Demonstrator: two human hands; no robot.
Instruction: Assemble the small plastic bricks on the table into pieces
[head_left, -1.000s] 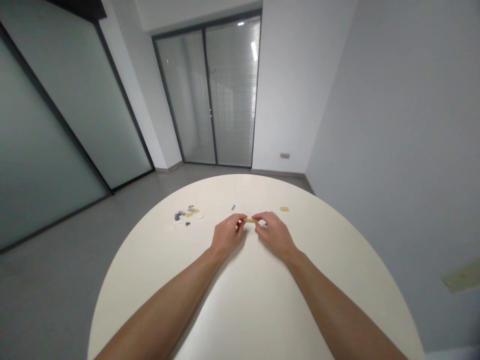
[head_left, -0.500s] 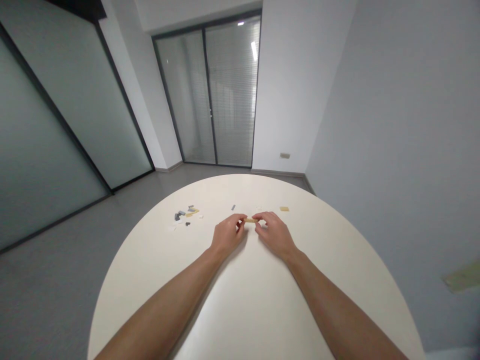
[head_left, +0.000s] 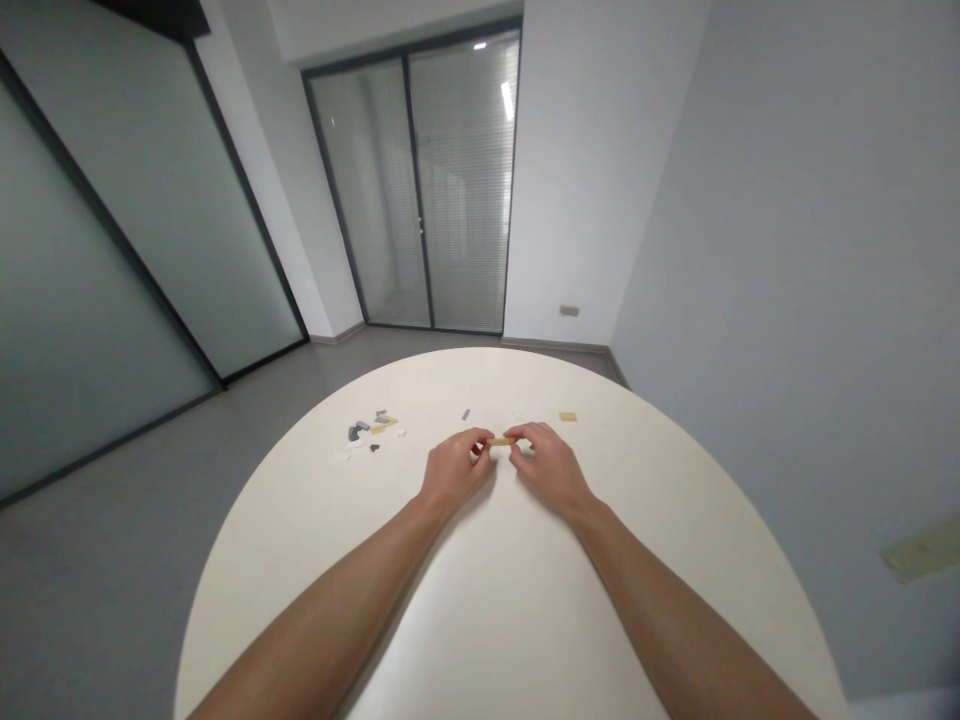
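A small tan strip-shaped piece [head_left: 501, 441] spans the gap between my two hands, just above or on the white table [head_left: 510, 590]; I cannot tell which. My left hand [head_left: 456, 468] pinches its left end between thumb and fingers. At the other end, my right hand [head_left: 551, 466] grips it in the same way. The fingertips hide both ends of the piece. Beyond the hands lie a small grey piece [head_left: 466, 414], some tiny white pieces [head_left: 517, 415] and a flat tan rectangular piece [head_left: 568, 416].
On the left of the round table is a loose group of small pieces, with dark grey ones [head_left: 355, 434], yellow ones [head_left: 386, 422] and white ones. Behind the table stand a glass door [head_left: 461, 200] and a wall [head_left: 585, 180]. Frosted panels [head_left: 150, 180] are at the left.
Both hands keep hold of the tan strip in nearly the same place. The camera view has shifted very slightly; the loose pieces lie as before.
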